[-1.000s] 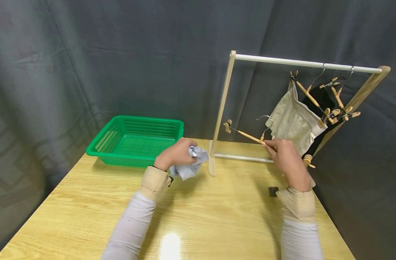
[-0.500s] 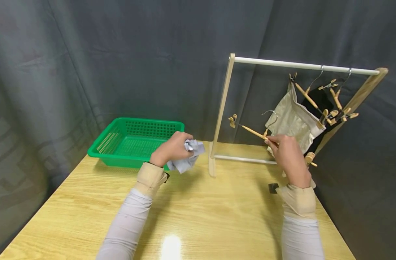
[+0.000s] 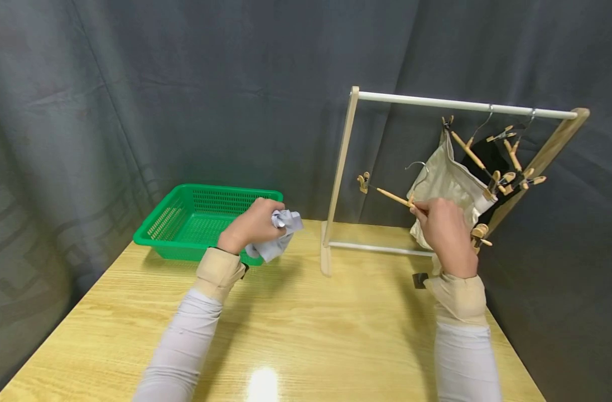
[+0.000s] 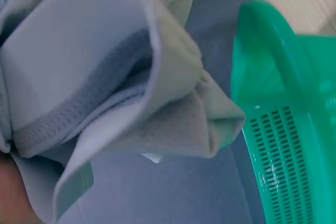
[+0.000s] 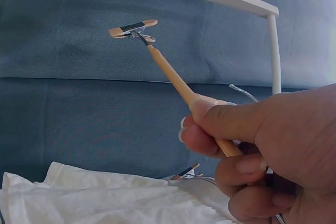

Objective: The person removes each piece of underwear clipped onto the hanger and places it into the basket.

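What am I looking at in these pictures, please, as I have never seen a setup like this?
There is no machine here, just a person working bare-handed. The widest picture comes from a camera on the head, looking down at a table; each closer one comes from a wrist camera. The left hand holds a crumpled grey cloth near a green basket. The right hand pinches a wooden hanger between its fingers. On the table stand the basket and a rack, where cream cloth and black cloth hang; a small dark square lies nearby.
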A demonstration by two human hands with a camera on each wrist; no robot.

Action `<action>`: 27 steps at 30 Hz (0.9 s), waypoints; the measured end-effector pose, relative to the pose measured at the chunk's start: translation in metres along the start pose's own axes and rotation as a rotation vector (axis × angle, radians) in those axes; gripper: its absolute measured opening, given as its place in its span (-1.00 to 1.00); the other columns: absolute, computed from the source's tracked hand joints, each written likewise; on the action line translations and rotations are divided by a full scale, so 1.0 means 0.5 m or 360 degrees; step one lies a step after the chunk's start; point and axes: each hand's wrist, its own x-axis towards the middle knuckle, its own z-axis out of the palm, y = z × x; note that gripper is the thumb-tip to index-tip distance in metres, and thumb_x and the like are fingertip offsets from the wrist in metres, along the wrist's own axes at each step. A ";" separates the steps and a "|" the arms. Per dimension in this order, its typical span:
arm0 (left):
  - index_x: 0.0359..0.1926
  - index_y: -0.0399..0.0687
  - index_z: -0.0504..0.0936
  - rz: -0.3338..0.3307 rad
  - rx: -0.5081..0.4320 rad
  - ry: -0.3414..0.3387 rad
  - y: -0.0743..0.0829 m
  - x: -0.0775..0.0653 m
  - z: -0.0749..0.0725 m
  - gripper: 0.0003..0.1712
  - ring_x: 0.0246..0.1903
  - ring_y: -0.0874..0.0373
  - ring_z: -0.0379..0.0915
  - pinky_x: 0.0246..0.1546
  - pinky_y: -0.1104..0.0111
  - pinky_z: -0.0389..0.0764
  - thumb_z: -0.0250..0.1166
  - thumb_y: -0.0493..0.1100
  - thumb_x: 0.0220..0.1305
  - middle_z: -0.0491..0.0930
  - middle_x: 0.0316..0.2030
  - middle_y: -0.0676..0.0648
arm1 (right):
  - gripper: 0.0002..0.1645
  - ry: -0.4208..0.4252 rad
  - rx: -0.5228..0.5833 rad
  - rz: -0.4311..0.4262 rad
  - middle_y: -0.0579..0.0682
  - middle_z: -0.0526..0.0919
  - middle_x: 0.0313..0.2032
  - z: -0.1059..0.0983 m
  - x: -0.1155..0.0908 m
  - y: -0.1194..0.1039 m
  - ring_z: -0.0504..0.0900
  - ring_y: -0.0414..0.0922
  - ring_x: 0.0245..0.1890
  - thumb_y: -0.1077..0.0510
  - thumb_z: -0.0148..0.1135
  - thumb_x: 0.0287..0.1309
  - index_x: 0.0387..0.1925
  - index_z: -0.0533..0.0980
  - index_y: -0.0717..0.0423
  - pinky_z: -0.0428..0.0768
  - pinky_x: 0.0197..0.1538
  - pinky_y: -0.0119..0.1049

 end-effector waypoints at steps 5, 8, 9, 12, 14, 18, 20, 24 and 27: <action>-0.49 0.03 0.45 -0.0034 0.0026 0.0061 -0.022 -0.008 -0.012 -0.86 -0.59 0.15 0.31 -0.58 0.33 0.41 0.28 -0.20 -0.03 0.43 -0.55 0.01 | -0.73 0.0026 -0.0034 0.0041 0.20 0.66 -0.34 0.000 0.011 -0.002 0.57 0.19 -0.39 0.10 0.14 0.19 -0.21 0.63 0.18 0.45 -0.48 0.10; -0.49 0.01 0.45 -0.0046 0.0059 0.0101 -0.042 -0.012 -0.015 -0.85 -0.56 0.16 0.35 -0.54 0.33 0.44 0.30 -0.21 -0.03 0.45 -0.53 0.02 | -0.72 0.0038 -0.0042 0.0066 0.21 0.66 -0.32 0.001 0.018 -0.005 0.57 0.20 -0.36 0.11 0.13 0.19 -0.18 0.63 0.19 0.46 -0.44 0.11; -0.48 0.01 0.45 -0.0054 0.0066 0.0108 -0.048 -0.014 -0.015 -0.85 -0.55 0.16 0.36 -0.53 0.32 0.45 0.30 -0.21 -0.02 0.47 -0.51 0.02 | -0.72 0.0049 -0.0047 0.0069 0.21 0.66 -0.32 0.001 0.020 -0.007 0.57 0.20 -0.36 0.12 0.14 0.19 -0.18 0.62 0.19 0.46 -0.44 0.10; -0.43 0.00 0.48 -0.0083 0.0081 0.0118 -0.069 -0.018 -0.017 -0.85 -0.51 0.15 0.38 -0.48 0.30 0.47 0.32 -0.23 -0.02 0.49 -0.47 0.02 | -0.73 0.0070 -0.0050 0.0080 0.21 0.66 -0.32 -0.001 0.028 -0.012 0.57 0.18 -0.37 0.14 0.12 0.19 -0.16 0.62 0.19 0.47 -0.44 0.09; -0.41 -0.01 0.49 -0.0109 0.0085 0.0120 -0.083 -0.020 -0.016 -0.84 -0.51 0.14 0.38 -0.48 0.29 0.47 0.33 -0.23 -0.02 0.49 -0.46 0.02 | -0.73 0.0079 -0.0055 0.0090 0.21 0.66 -0.33 -0.005 0.034 -0.017 0.56 0.15 -0.41 0.14 0.12 0.19 -0.17 0.62 0.20 0.46 -0.48 0.06; -0.38 -0.04 0.51 -0.0155 0.0073 0.0131 -0.106 -0.026 -0.016 -0.83 -0.50 0.11 0.37 -0.46 0.27 0.46 0.32 -0.25 -0.02 0.51 -0.45 -0.01 | -0.73 0.0111 -0.0063 0.0095 0.21 0.65 -0.38 -0.016 0.048 -0.030 0.54 0.09 -0.48 0.13 0.12 0.19 -0.18 0.62 0.21 0.44 -0.52 0.02; -0.32 -0.06 0.52 -0.0175 0.0075 0.0127 -0.113 -0.029 -0.016 -0.81 -0.48 0.12 0.40 -0.45 0.27 0.48 0.32 -0.24 -0.01 0.52 -0.42 -0.01 | -0.72 0.0146 -0.0069 0.0099 0.22 0.65 -0.37 -0.022 0.054 -0.036 0.54 0.12 -0.49 0.13 0.12 0.19 -0.19 0.62 0.22 0.44 -0.51 0.03; -0.24 -0.10 0.54 -0.0216 0.0066 0.0105 -0.125 -0.034 -0.014 -0.77 -0.46 0.12 0.40 -0.45 0.26 0.49 0.31 -0.23 0.01 0.52 -0.38 -0.03 | -0.71 0.0197 -0.0085 0.0103 0.25 0.65 -0.35 -0.033 0.068 -0.047 0.54 0.16 -0.48 0.13 0.13 0.19 -0.18 0.61 0.25 0.44 -0.51 0.05; -0.25 -0.12 0.55 -0.0213 0.0067 0.0117 -0.134 -0.035 -0.015 -0.77 -0.47 0.11 0.40 -0.45 0.25 0.49 0.31 -0.24 0.00 0.53 -0.38 -0.05 | -0.69 0.0216 -0.0103 0.0114 0.25 0.64 -0.34 -0.042 0.078 -0.053 0.54 0.14 -0.49 0.12 0.11 0.21 -0.16 0.60 0.26 0.44 -0.53 0.03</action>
